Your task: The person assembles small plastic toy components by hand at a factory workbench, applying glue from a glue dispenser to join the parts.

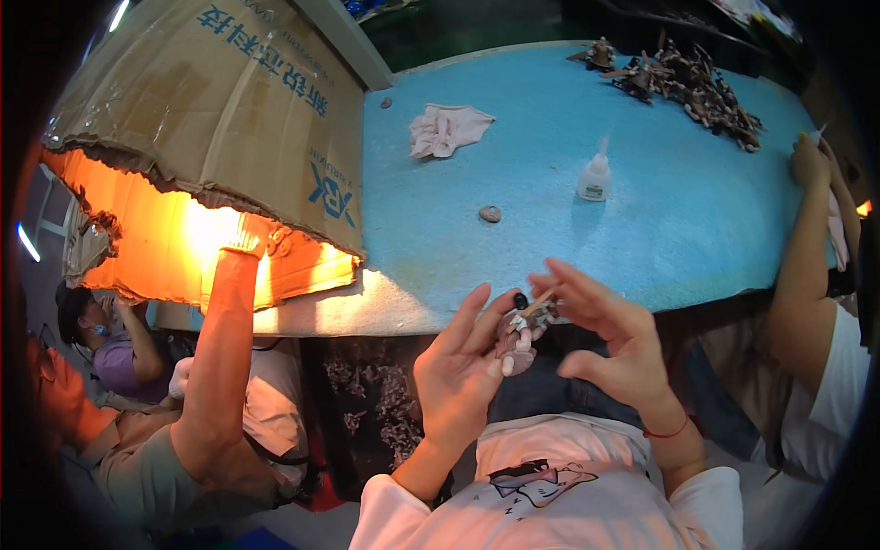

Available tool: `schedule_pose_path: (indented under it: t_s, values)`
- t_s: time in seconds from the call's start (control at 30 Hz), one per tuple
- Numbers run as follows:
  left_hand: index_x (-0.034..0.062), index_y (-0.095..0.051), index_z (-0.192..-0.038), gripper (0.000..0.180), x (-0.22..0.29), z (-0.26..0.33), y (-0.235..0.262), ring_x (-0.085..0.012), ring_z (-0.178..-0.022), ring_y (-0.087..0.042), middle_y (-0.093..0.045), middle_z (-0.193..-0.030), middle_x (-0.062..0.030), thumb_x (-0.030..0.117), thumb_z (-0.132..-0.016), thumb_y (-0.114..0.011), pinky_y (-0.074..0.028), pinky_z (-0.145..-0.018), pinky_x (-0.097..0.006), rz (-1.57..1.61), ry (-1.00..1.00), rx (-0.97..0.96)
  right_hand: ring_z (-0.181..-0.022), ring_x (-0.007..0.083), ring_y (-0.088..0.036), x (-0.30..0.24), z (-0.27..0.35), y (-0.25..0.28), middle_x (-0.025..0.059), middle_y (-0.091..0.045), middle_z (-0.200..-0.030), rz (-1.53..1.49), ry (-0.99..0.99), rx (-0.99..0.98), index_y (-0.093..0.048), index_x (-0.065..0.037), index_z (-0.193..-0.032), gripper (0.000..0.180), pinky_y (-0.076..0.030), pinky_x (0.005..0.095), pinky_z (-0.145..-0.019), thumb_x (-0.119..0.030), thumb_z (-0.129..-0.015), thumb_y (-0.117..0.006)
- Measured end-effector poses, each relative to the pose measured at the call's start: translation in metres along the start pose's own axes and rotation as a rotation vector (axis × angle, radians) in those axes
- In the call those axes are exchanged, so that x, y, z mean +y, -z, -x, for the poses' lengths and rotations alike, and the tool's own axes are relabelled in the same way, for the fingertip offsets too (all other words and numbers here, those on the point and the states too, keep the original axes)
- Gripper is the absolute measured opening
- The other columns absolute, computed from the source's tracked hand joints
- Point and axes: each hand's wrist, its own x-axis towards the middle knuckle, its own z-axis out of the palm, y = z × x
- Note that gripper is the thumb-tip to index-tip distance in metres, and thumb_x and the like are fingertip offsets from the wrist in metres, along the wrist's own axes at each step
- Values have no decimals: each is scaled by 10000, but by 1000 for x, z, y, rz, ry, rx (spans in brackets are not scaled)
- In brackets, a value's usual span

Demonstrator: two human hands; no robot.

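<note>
My left hand (456, 392) holds a small painted figurine (516, 350) between thumb and fingers, just beyond the table's near edge. The figurine has a black rounded top, pale and brown parts, and a roundish greyish base. Beside it, on the right, my right hand (620, 337) is spread, thumb and fingers apart. Its fingertips are close to a thin brown piece on the figurine; whether they touch it I cannot tell. Farther off, a white squeeze bottle (594, 179) with a narrow nozzle stands upright on the blue table (440, 261). A small brownish rounded piece (490, 214) lies left of the bottle.
A torn cardboard box (220, 101) glows orange inside at left; a co-worker's arm (225, 339) reaches into it. A crumpled pale cloth (447, 130) lies behind. Figurines (683, 84) are heaped far right, near another person's arm (799, 238). A dark tray (335, 440) of figurines sits below the table.
</note>
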Motion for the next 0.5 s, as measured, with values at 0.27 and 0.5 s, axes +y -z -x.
schedule_pose_path:
  t_s: [0.27, 0.5]
  values:
    - [-70, -336, -1296, 526, -4, -1, 0, -313, -1102, -506, -449, -1244, -218, 205, -883, -511, -464, -882, -457, 490, 357, -213, -1086, 238, -543, -1, 5, -3, 180, -526, -1198, -45, 113, 118, -441, 26, -1207, 567, -414, 341, -936, 6, -701, -697]
    - [-58, -413, -1230, 547, -10, 3, 0, -344, -1087, -510, -477, -1208, -212, 376, -901, -465, -458, -848, -491, 747, 522, -325, -871, 213, -638, -15, 7, -10, 158, -629, -952, 290, 280, 216, -532, 42, -1066, 387, -521, 271, -704, 51, -704, -668]
